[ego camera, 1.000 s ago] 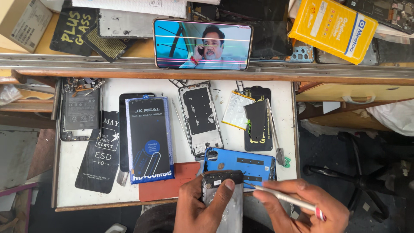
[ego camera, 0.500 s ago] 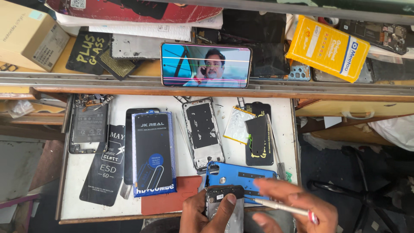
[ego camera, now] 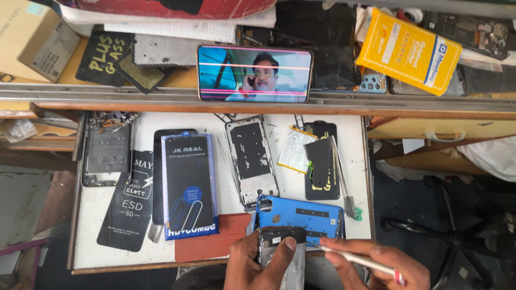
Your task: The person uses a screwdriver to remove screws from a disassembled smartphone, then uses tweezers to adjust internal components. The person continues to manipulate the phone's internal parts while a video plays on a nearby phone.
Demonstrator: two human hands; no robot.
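My left hand (ego camera: 252, 263) grips a dismantled phone (ego camera: 283, 252) at the bottom edge of the head view, thumb across its metal back. My right hand (ego camera: 376, 263) holds a thin white pen-shaped tool (ego camera: 360, 259), its tip pointing at the phone's right side. Just beyond them lies a blue phone back cover (ego camera: 301, 215) on the white work tray (ego camera: 97, 215). An empty phone frame (ego camera: 251, 158) rests in the tray's middle.
A blue screen-protector box (ego camera: 190, 185), black glass packets (ego camera: 131, 201), a red mat (ego camera: 217, 244), tweezers (ego camera: 341, 174) and another opened phone (ego camera: 106, 147) lie on the tray. On the shelf behind, a phone playing video (ego camera: 253, 73), a yellow box (ego camera: 408, 51), cardboard box (ego camera: 32, 40).
The view has tilted down and to the left, so the tray sits higher and further right in frame. Both hands stay at the bottom edge on the phone and tool.
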